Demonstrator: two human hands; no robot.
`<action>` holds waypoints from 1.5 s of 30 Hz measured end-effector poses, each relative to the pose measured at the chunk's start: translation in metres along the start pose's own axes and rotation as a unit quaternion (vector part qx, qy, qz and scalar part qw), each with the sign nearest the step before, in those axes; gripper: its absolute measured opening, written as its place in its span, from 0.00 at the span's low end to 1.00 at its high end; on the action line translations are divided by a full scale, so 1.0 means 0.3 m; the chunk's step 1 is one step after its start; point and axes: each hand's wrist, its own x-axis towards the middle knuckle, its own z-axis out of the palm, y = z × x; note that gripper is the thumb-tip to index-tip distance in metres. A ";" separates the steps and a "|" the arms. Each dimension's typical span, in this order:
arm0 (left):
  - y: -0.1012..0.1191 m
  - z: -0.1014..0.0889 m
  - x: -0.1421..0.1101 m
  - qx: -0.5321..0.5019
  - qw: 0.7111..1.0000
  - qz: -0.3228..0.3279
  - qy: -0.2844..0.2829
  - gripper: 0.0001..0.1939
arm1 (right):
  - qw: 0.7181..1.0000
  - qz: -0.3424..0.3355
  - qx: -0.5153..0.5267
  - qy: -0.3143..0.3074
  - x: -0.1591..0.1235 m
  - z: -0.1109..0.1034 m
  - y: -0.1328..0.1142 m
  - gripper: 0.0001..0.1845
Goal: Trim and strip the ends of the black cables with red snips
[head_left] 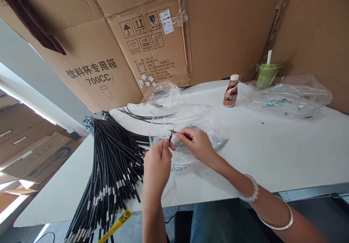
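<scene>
My left hand (159,159) is closed around a black cable (170,138), whose tip points up and shows a bit of copper-orange colour. Between the fingers of my right hand (198,144) is a small red-handled tool (189,138) with a thin grey pointed end. That point meets or nearly meets the cable tip; contact is too small to tell. Beneath both hands lies a clear plastic bag (215,126) with many small greyish pieces inside. To the left of my left hand spreads a large bundle of black cables (109,155) with pale bands.
Brown cardboard boxes (229,28) wall off the back of the white table (272,152). A Nescafe bottle (231,92), a green cup (266,76) and another plastic bag (294,97) stand at the right rear. A yellow tag (117,225) hangs by the bundle at the front edge.
</scene>
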 end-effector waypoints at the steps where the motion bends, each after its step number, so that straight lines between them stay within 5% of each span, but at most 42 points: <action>1: 0.006 0.003 0.013 0.012 1.000 -0.005 -0.002 0.18 | 1.000 0.013 -0.003 0.010 0.006 -0.004 0.010 0.27; 7: -0.004 0.009 0.040 0.008 1.000 -0.009 0.011 0.14 | 0.998 0.031 -0.003 0.061 0.007 -0.010 0.028 0.25; 12: -0.027 0.000 -0.005 -0.036 0.998 0.012 0.051 0.11 | 0.996 -0.054 0.026 0.073 -0.018 0.014 -0.001 0.27; 22: -0.044 -0.003 -0.057 -0.151 0.988 0.027 0.021 0.17 | 0.986 -0.154 0.016 0.066 -0.037 0.044 0.005 0.29; 37: -0.073 0.030 0.023 -0.239 0.970 -0.024 -0.033 0.18 | 0.998 -0.050 0.043 -0.004 -0.007 0.052 0.019 0.27; 45: -0.044 0.023 0.010 -0.283 0.956 -0.045 -0.063 0.18 | 0.996 -0.005 0.067 0.050 0.005 0.030 0.025 0.26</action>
